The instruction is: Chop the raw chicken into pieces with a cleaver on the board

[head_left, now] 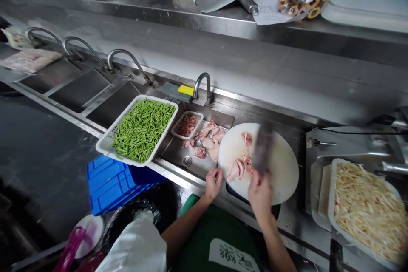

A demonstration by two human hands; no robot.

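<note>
My right hand (260,192) is closed around the handle of a cleaver (264,146), whose dark blade is blurred over the round white cutting board (283,170). Raw meat pieces (236,170) lie on the board just left of the blade. At the board's lower left edge is my left hand (214,182), its fingers curled; whether they hold anything is too small to tell. More raw meat (210,140) lies in the sink beside the board, near a small white basket (175,132) of chopped meat.
A large white tray (103,142) of cut green beans straddles the sink's left side. Bean sprouts (366,208) fill a tray at right. A faucet (202,80) rises behind the sink. Blue crates (106,185) and a lined bin stand below. A steel shelf (223,21) hangs overhead.
</note>
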